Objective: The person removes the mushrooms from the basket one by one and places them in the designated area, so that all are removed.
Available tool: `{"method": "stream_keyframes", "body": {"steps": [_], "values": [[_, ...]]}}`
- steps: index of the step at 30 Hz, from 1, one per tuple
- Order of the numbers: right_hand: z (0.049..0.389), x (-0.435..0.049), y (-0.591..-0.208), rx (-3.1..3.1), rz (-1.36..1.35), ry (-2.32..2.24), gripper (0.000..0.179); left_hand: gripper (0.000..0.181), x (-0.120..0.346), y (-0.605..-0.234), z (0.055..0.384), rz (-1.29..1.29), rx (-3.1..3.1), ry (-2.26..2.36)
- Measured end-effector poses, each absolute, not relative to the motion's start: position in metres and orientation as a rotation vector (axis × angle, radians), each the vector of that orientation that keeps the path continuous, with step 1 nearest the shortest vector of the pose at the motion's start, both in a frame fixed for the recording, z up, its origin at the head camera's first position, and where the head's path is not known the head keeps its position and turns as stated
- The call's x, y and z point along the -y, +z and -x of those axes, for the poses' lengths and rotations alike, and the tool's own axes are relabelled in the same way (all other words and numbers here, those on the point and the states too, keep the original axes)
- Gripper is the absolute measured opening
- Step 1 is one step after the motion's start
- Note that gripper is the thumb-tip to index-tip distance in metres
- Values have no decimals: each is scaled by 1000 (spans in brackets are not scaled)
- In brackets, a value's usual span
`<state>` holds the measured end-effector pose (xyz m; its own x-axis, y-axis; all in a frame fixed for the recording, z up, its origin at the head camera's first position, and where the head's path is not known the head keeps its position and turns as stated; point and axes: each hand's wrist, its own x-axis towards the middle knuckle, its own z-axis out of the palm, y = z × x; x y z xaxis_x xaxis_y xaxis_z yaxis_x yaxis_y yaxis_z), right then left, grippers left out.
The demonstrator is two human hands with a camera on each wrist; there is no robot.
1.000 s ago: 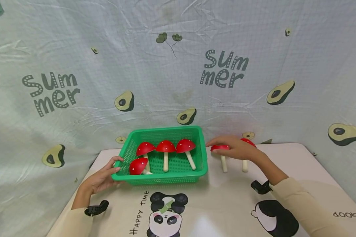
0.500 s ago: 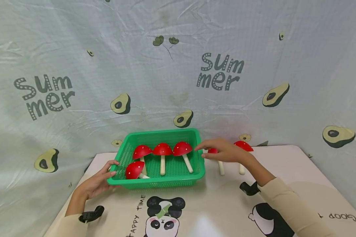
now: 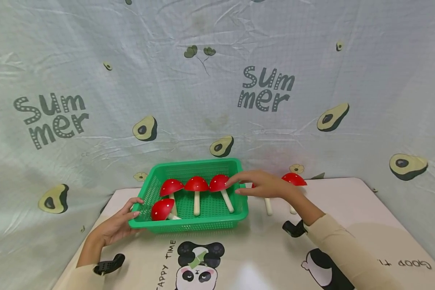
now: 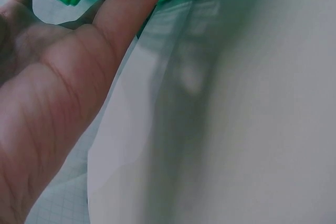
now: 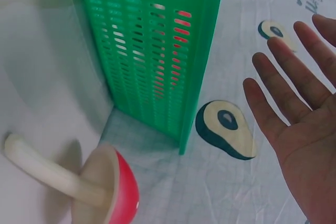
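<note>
A green plastic basket (image 3: 206, 225) holds several red-capped toy mushrooms with white dots and cream stems. One toy mushroom (image 3: 163, 209) lies tilted at the front left, and another toy mushroom (image 3: 197, 185) is in the middle. My left hand (image 3: 117, 225) grips the basket's left front corner, and in the left wrist view its fingers reach the green wall. Over the right rim, my right hand (image 3: 262, 184) extends empty, its fingertips overlapping the cap of the rightmost toy mushroom (image 3: 217, 183) inside. In the right wrist view, its fingers are spread and nearly straight.
Right of the basket lie two more toy mushrooms: one with its stem (image 3: 268, 206) below my right hand, the other with its cap (image 3: 293, 179) behind my right wrist. A printed cloth (image 3: 188, 100) hangs behind the table (image 3: 348, 201).
My right hand has moved left, from above the mushroom outside the basket to over the basket's right rim. My left hand keeps its place on the basket; the whole view has shifted slightly.
</note>
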<state>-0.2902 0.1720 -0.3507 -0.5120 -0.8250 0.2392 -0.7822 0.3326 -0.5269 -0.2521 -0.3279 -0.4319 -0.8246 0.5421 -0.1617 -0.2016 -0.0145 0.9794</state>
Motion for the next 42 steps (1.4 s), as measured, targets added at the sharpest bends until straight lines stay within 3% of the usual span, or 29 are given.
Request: {"method": "stream_keyframes", "body": {"steps": [16,42], "values": [[292,-140,-341,-2434,1619,-863,32,33,332,-432,253,-337,-1845,1858],[295,-74,-318,-2539,1250,-570,31,33,328,-434,254,-343,-1800,1898]]}}
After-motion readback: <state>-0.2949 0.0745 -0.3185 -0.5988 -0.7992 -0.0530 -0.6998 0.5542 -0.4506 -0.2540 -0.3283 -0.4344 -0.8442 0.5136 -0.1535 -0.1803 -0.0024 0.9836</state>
